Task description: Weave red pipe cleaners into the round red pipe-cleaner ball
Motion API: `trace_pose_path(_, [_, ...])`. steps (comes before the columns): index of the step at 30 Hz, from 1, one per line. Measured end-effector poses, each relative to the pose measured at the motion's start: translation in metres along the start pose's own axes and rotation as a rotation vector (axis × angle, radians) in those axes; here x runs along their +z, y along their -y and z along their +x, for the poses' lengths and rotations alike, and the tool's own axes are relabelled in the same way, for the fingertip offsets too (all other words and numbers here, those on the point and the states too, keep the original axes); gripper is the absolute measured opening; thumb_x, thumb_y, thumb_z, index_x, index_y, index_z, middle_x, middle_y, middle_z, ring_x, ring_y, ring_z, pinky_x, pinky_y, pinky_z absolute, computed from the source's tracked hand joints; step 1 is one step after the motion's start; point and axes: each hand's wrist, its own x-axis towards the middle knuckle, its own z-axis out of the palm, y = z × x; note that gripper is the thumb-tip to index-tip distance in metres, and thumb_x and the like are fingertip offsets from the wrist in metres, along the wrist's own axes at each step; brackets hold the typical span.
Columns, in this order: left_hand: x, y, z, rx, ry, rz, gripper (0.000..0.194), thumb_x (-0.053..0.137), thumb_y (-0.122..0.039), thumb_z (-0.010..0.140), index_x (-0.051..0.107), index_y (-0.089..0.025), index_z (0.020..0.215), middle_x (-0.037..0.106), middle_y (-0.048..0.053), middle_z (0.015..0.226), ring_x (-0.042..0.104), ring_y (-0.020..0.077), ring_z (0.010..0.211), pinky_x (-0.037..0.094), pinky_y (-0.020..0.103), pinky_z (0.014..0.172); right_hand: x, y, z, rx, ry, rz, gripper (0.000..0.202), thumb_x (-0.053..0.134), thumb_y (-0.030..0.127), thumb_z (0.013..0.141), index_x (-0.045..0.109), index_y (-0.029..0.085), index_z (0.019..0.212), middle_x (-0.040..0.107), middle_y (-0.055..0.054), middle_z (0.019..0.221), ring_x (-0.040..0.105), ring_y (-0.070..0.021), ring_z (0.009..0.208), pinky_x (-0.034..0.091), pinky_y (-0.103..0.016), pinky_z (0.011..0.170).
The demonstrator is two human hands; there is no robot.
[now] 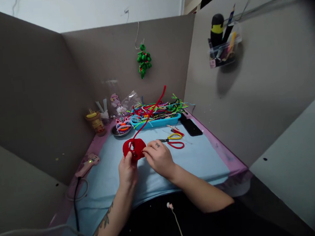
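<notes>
A red fuzzy piece (139, 145), roughly round with a gap in it, is held above the blue cloth. My left hand (128, 169) grips its lower left edge, thumb on top. At its right edge, my right hand (158, 157) has thumb and fingertips pinched together; whether they hold the piece itself or a strand of it is too small to tell. From the piece a long red fuzzy stem (146, 121) rises up and to the right. Scissors (173, 140) with one yellow and one red handle lie just beyond my right hand.
A blue tray (156, 123) of colourful fuzzy stems stands at the back, beside a metal dish (121, 133). A black phone (191, 126) lies at the right. On the left are a pink glue gun (87, 165) and its cord. Grey partitions (100, 64) enclose the table.
</notes>
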Motion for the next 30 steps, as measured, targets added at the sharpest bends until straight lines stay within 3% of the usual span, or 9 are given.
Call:
trace_pose_path(3, [0.002, -0.003, -0.002, 0.042, -0.052, 0.006, 0.030, 0.076, -0.039, 0.067, 0.072, -0.016, 0.086, 0.075, 0.004, 0.084, 0.067, 0.0175, 0.080, 0.051, 0.031, 0.084, 0.000, 0.002, 0.001, -0.005, 0.015, -0.065, 0.013, 0.057, 0.018, 0.090, 0.069, 0.020, 0.085, 0.066, -0.006, 0.087, 0.053, -0.0218, 0.085, 0.043, -0.033, 0.076])
trace_pose_path(10, [-0.007, 0.002, -0.003, 0.147, -0.069, 0.208, 0.042, 0.072, -0.044, 0.071, 0.072, -0.011, 0.098, 0.075, 0.009, 0.089, 0.067, 0.0242, 0.090, 0.050, 0.036, 0.088, 0.002, 0.002, 0.005, -0.031, 0.029, -0.118, 0.013, 0.057, 0.015, 0.088, 0.065, 0.019, 0.078, 0.064, -0.006, 0.083, 0.052, -0.0214, 0.083, 0.041, -0.033, 0.074])
trace_pose_path(18, [-0.008, 0.004, -0.002, 0.123, -0.081, 0.160, 0.041, 0.074, -0.041, 0.071, 0.072, -0.013, 0.100, 0.074, 0.007, 0.093, 0.067, 0.0221, 0.089, 0.048, 0.036, 0.091, 0.002, -0.008, 0.003, 0.001, -0.024, -0.063, 0.012, 0.057, 0.014, 0.085, 0.065, 0.018, 0.077, 0.064, -0.006, 0.084, 0.052, -0.0212, 0.082, 0.043, -0.033, 0.076])
trace_pose_path(23, [-0.005, -0.001, -0.003, 0.095, -0.083, 0.076, 0.037, 0.075, -0.040, 0.069, 0.072, -0.015, 0.097, 0.075, 0.005, 0.092, 0.067, 0.0202, 0.088, 0.049, 0.034, 0.090, 0.001, -0.007, 0.002, -0.025, 0.016, 0.003, 0.012, 0.057, 0.016, 0.088, 0.068, 0.019, 0.082, 0.065, -0.005, 0.085, 0.053, -0.0205, 0.083, 0.044, -0.033, 0.079])
trace_pose_path(30, [-0.009, 0.002, -0.002, 0.139, -0.093, 0.215, 0.045, 0.072, -0.045, 0.071, 0.071, -0.012, 0.102, 0.074, 0.009, 0.096, 0.067, 0.0255, 0.096, 0.047, 0.037, 0.093, 0.005, -0.002, 0.002, -0.018, 0.053, -0.058, 0.013, 0.057, 0.016, 0.088, 0.068, 0.020, 0.081, 0.065, -0.006, 0.084, 0.053, -0.0212, 0.083, 0.043, -0.033, 0.076])
